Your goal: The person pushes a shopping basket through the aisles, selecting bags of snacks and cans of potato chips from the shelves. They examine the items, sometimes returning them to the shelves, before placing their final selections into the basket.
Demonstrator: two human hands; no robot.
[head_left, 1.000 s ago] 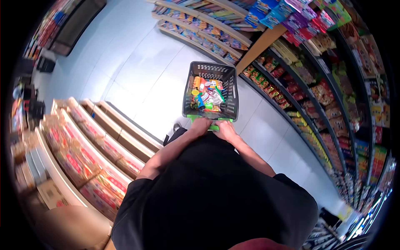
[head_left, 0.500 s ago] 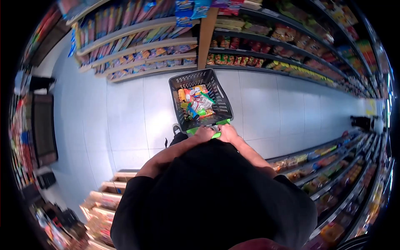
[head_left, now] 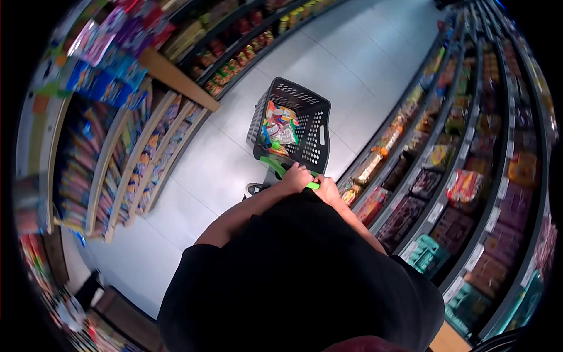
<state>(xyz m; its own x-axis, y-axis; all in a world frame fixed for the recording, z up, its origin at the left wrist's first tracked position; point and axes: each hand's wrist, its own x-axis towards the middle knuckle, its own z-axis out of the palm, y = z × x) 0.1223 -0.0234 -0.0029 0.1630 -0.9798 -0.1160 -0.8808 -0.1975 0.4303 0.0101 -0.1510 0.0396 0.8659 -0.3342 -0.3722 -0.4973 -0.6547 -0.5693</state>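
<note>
A black perforated shopping basket (head_left: 321,136) stands in front of my body, with colourful packages (head_left: 281,126) lying inside it. Its green handle (head_left: 271,164) reaches back to my hands. My left hand (head_left: 298,177) is closed around the handle, and my right hand (head_left: 326,190) is closed on its right end, close beside the left. One shoe (head_left: 255,189) shows on the floor behind the basket, left of my hands.
Shelves of packaged food (head_left: 440,199) run along the right side. Wooden-edged shelves (head_left: 146,158) with bags and packets stand at the left, and darker shelves (head_left: 240,56) beyond them. Pale tiled floor (head_left: 202,170) lies between. A person's dark sleeve (head_left: 89,288) appears at the lower left.
The view has turned to the right: the wooden shelves have swung left and the right-hand shelves now stand closer to the basket. Both hands still hold the handle.
</note>
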